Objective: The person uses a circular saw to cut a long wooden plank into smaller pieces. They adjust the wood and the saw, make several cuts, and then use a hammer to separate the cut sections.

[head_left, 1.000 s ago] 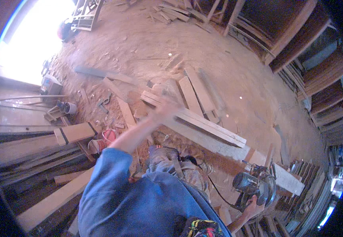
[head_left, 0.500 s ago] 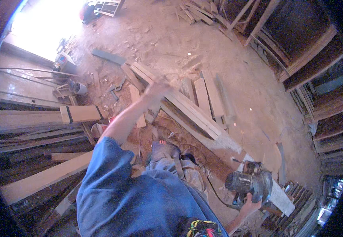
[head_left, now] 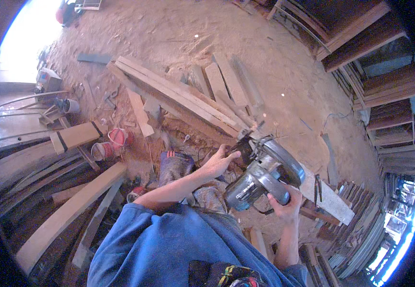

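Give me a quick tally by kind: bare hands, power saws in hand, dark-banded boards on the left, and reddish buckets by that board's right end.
Bare hands: 2 (left hand, right hand)
Power saw: 1
Dark-banded board: 1
Reddish buckets: 2 (upper bucket, lower bucket)
Total: 6

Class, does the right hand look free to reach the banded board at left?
Probably not: the right hand grips the saw; saw and left forearm lie between it and the banded board.
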Available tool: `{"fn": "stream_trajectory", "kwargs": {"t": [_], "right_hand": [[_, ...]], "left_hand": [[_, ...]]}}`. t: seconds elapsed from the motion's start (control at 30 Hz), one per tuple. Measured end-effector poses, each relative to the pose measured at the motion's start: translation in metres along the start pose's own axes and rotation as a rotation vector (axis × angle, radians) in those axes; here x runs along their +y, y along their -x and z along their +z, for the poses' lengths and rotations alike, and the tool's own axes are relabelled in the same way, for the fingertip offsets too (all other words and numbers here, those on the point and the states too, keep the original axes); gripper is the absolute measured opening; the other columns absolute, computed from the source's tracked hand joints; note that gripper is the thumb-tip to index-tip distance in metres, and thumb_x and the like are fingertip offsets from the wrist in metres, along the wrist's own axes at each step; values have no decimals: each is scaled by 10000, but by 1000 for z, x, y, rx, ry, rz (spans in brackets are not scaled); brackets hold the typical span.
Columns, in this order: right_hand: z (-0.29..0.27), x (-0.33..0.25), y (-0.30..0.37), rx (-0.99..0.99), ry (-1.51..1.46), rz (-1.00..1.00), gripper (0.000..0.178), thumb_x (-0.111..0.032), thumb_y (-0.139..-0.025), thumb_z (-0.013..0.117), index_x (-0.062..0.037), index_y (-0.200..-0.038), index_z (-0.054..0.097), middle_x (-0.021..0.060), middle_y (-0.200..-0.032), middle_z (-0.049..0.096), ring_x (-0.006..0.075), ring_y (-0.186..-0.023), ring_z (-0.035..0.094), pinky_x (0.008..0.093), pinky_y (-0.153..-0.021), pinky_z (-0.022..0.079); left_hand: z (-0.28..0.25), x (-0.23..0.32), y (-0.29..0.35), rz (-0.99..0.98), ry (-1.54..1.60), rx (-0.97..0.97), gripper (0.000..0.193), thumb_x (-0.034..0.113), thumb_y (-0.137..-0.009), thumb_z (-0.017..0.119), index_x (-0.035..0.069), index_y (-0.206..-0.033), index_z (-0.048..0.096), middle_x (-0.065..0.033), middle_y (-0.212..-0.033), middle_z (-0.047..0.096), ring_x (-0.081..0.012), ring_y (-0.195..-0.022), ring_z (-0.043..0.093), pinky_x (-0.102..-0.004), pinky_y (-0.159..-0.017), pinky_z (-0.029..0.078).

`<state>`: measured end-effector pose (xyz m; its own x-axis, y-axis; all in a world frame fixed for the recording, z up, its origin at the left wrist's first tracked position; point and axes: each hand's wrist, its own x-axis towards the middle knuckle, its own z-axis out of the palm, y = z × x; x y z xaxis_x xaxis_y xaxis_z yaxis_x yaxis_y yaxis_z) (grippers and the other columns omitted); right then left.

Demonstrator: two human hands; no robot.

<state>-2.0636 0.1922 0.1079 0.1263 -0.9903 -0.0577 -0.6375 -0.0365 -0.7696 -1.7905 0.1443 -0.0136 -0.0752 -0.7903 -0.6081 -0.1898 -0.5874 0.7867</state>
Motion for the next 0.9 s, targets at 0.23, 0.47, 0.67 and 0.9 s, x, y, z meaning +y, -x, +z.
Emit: {"fn": "stream_trajectory", "kwargs": {"t": [0.23, 0.47, 0.67, 0.9], "right_hand": [[11, 38, -33, -305, -130, -101, 434, -190, -736, 889, -8, -1073, 685, 98, -884, 734, 203, -777, 688, 350, -703, 532], [7, 57, -48, -523, -76, -81, 260, -145, -805, 843, -29, -991, 704, 105, -820, 707, 174, -733, 655, 337, -683, 508], [6, 46, -52, -485, -143, -62, 278, -249, -827, 835, -23, -911, 697, 115, -776, 667, 241, -712, 634, 361, -668, 484], [7, 49, -49, -425, -141, -131, 264, -220, -823, 838, -22, -889, 677, 114, -768, 644, 254, -723, 632, 362, -668, 479]], "left_hand": [[12, -42, -13, -98, 49, 157, 793, 652, -963, 505, -34, -1359, 556, -282, -1253, 648, -391, -1206, 605, -445, -1021, 450], [9, -24, -4, -74, -173, 345, 744, 622, -953, 539, -28, -1309, 601, -267, -1222, 668, -388, -1186, 621, -450, -1004, 463], [-4, 13, 12, -173, -114, 200, 855, 649, -946, 527, -80, -1394, 515, -291, -1378, 574, -394, -1342, 508, -429, -1133, 375], [3, 0, 10, -105, -119, 294, 702, 588, -954, 561, -49, -1241, 630, -268, -1194, 673, -391, -1182, 617, -440, -1013, 457]]}}
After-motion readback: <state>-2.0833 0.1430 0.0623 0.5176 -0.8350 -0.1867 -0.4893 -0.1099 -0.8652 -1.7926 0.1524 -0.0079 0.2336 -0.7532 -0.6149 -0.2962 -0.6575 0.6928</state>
